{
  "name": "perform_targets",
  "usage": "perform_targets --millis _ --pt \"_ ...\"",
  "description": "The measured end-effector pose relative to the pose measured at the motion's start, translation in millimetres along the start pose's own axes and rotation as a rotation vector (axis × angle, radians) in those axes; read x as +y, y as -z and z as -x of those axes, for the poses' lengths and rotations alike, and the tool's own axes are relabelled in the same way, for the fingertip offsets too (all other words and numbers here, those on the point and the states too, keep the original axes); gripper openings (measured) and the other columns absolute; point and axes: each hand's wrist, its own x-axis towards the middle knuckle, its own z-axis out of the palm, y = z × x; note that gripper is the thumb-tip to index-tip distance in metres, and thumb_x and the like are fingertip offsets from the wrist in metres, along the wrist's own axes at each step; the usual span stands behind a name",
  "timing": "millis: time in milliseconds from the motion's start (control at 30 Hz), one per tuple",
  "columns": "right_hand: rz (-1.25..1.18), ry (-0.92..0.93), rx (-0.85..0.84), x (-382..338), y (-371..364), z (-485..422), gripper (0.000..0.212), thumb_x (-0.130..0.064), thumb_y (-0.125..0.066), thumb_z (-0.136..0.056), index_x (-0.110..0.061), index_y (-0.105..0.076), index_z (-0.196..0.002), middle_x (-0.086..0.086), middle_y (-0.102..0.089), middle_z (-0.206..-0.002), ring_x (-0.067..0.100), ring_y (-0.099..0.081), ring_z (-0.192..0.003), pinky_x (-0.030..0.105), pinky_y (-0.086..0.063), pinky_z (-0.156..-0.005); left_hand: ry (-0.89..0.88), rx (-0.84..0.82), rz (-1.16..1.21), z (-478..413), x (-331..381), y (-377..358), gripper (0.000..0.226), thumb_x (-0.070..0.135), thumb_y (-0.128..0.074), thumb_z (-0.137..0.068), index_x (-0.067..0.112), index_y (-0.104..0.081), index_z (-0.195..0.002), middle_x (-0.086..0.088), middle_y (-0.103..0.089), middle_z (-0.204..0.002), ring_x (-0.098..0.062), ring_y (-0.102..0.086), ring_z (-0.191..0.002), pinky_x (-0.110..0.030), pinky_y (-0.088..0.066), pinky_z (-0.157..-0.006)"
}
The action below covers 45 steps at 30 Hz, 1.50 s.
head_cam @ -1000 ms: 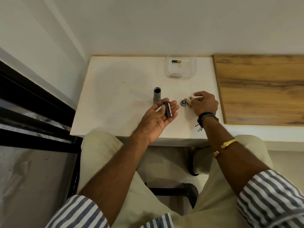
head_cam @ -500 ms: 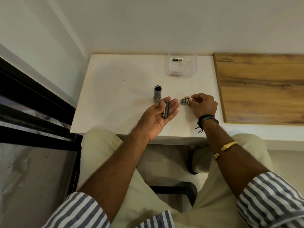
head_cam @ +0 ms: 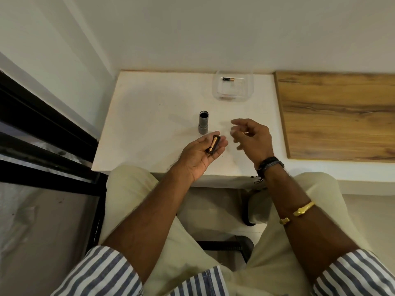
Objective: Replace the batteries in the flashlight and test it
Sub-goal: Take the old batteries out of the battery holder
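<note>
Cradles a battery holder [head_cam: 212,147] in the upturned left hand [head_cam: 197,159], with fingers nearly straight and lying side by side, not closed over it. Shows its copper-coloured side up now, where half a second back it showed only the dark side. Evidently rolls the holder over in the palm, perhaps to check fit or polarity.

Lifts the right hand [head_cam: 253,137] off the white table [head_cam: 149,116], away from the spot where it pinched at the loose batteries and the tail cap a moment ago. Blurs with motion. Keeps fingers loosely curled and slightly apart; cannot tell whether anything sits between them. No longer shows those loose batteries or the cap: hidden behind the hand or picked up, impossible to say.

Leaves the flashlight body [head_cam: 203,122] standing upright on the table, open end up, just beyond the left fingertips and apart from both hands. Leaves one more battery [head_cam: 228,79] lying in the clear plastic box [head_cam: 233,98] at the far edge.

Probably means loading is nearly done. Next calls for sliding the holder into the open tube, screwing on the cap and pressing the switch. Risks a reversed holder if rushed.
</note>
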Motion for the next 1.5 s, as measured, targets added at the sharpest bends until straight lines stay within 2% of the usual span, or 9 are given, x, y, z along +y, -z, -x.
perform_targets --millis 133,200,433,700,933,1233,1333,1433,1500 --pt "0.187 0.167 -0.213 -9.0 -4.8 11.6 0.030 -0.025 -0.080 -0.086 -0.026 -0.075 -0.116 -0.006 -0.071 -0.115 0.016 -0.066 -0.090 0.026 -0.055 -0.075 0.012 0.011 -0.086 -0.4 0.3 1.2 0.034 -0.009 -0.047 -0.097 -0.009 -0.057 -0.129 -0.028 -0.066 -0.120 -0.032 -0.069 -0.109 -0.040 -0.057 -0.096" --pt "0.258 0.195 -0.245 -8.3 -7.6 16.2 0.028 -0.025 -0.081 -0.085 -0.026 -0.076 -0.112 -0.009 -0.070 -0.109 0.013 -0.066 -0.092 0.019 -0.048 -0.079 0.009 -0.030 -0.154 1.0 0.7 -0.1 0.038 -0.012 -0.046 -0.095 -0.006 -0.058 -0.130 -0.025 -0.066 -0.122 -0.028 -0.068 -0.112 -0.037 -0.056 -0.097" --pt "0.302 0.204 -0.254 -12.0 -5.6 18.5 0.023 -0.014 -0.078 -0.084 -0.019 -0.079 -0.107 -0.012 -0.070 -0.089 0.006 -0.067 -0.086 0.016 -0.050 -0.079 -0.029 -0.024 -0.252 -2.1 1.4 3.5 0.033 -0.006 -0.044 -0.099 -0.005 -0.060 -0.128 -0.021 -0.067 -0.124 -0.026 -0.070 -0.108 -0.035 -0.056 -0.096" --pt "0.390 0.257 -0.235 -11.6 -8.2 17.7 0.021 -0.022 -0.080 -0.084 -0.017 -0.080 -0.104 -0.009 -0.071 -0.084 0.003 -0.064 -0.074 0.014 -0.050 -0.072 -0.061 0.025 -0.290 -0.3 -0.3 1.0 0.036 -0.004 -0.049 -0.100 -0.005 -0.053 -0.135 -0.021 -0.065 -0.128 -0.026 -0.070 -0.108 -0.035 -0.056 -0.096" --pt "0.495 0.331 -0.276 -15.0 -6.9 19.7 0.022 -0.027 -0.077 -0.086 -0.015 -0.079 -0.104 0.004 -0.077 -0.090 0.022 -0.070 -0.084 0.040 -0.059 -0.088 -0.069 0.027 -0.319 -0.2 -1.5 -0.3 0.037 -0.004 -0.050 -0.100 -0.006 -0.052 -0.136 -0.021 -0.064 -0.130 -0.031 -0.065 -0.118 -0.040 -0.053 -0.101" --pt "0.462 0.415 -0.177 -16.2 -10.5 26.9 0.025 -0.025 -0.076 -0.085 -0.014 -0.078 -0.106 0.001 -0.078 -0.089 0.018 -0.073 -0.080 0.043 -0.061 -0.086 -0.091 0.050 -0.318 0.2 1.4 -2.1 0.035 -0.005 -0.049 -0.099 -0.007 -0.054 -0.134 -0.023 -0.064 -0.130 -0.034 -0.065 -0.119 -0.042 -0.053 -0.101" --pt "0.402 0.423 -0.163 -13.7 -9.3 24.2 0.022 -0.023 -0.077 -0.082 -0.017 -0.079 -0.103 -0.002 -0.078 -0.090 0.012 -0.072 -0.081 0.037 -0.062 -0.086 -0.101 0.050 -0.272 1.2 1.4 -4.1 0.033 -0.005 -0.049 -0.099 -0.006 -0.056 -0.132 -0.021 -0.066 -0.127 -0.031 -0.067 -0.114 -0.037 -0.057 -0.096" --pt "0.337 0.451 -0.137 -10.9 -10.1 21.3 0.016 -0.017 -0.078 -0.081 -0.017 -0.081 -0.096 0.004 -0.076 -0.107 0.008 -0.068 -0.093 0.013 -0.057 -0.083 -0.123 0.067 -0.196 1.3 2.0 -5.5 0.031 -0.004 -0.051 -0.099 -0.003 -0.058 -0.129 -0.019 -0.067 -0.124 -0.026 -0.071 -0.104 -0.032 -0.059 -0.090" --pt "0.335 0.474 -0.128 -10.1 -11.3 21.9 0.013 -0.015 -0.079 -0.082 -0.016 -0.082 -0.094 0.005 -0.072 -0.103 0.010 -0.066 -0.090 0.008 -0.054 -0.078 -0.128 0.089 -0.158 0.6 1.1 -6.3 0.032 -0.004 -0.051 -0.099 -0.003 -0.057 -0.130 -0.020 -0.065 -0.127 -0.026 -0.070 -0.104 -0.031 -0.059 -0.088"
